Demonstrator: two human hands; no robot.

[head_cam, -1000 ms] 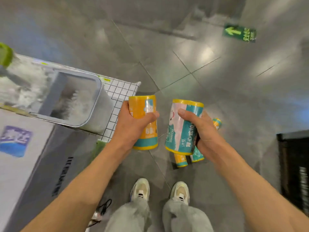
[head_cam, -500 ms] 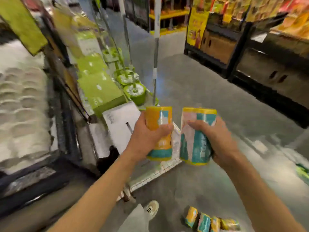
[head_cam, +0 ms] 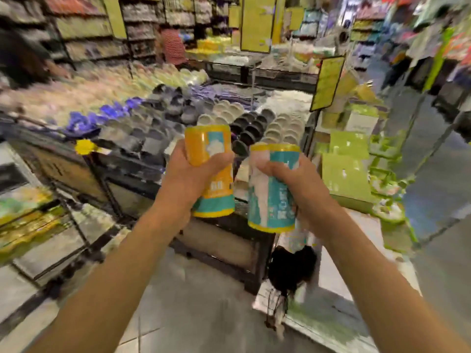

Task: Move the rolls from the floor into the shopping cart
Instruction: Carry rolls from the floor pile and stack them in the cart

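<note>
My left hand [head_cam: 190, 179] grips an orange roll [head_cam: 212, 174] with a teal band at its bottom, held upright at chest height. My right hand [head_cam: 303, 187] grips a teal-and-white roll [head_cam: 271, 200] with yellow rims, upright just to the right of the first. The two rolls are close together but apart. The frame is blurred by head motion. The rolls on the floor are out of view, and I cannot make out the shopping cart with certainty; a wire frame [head_cam: 63, 225] shows at the left.
A low display table [head_cam: 178, 118] covered with rows of grey, blue and white bowls stands straight ahead. Green boxes [head_cam: 346, 171] are stacked at the right. A black object [head_cam: 290, 268] hangs below my right forearm. Store shelves and a person in a striped top [head_cam: 173, 47] are at the back.
My view has swung up and left from the floor to the bowl display. Both hands still hold their rolls, raised higher. The rolls on the floor have dropped out of sight.
</note>
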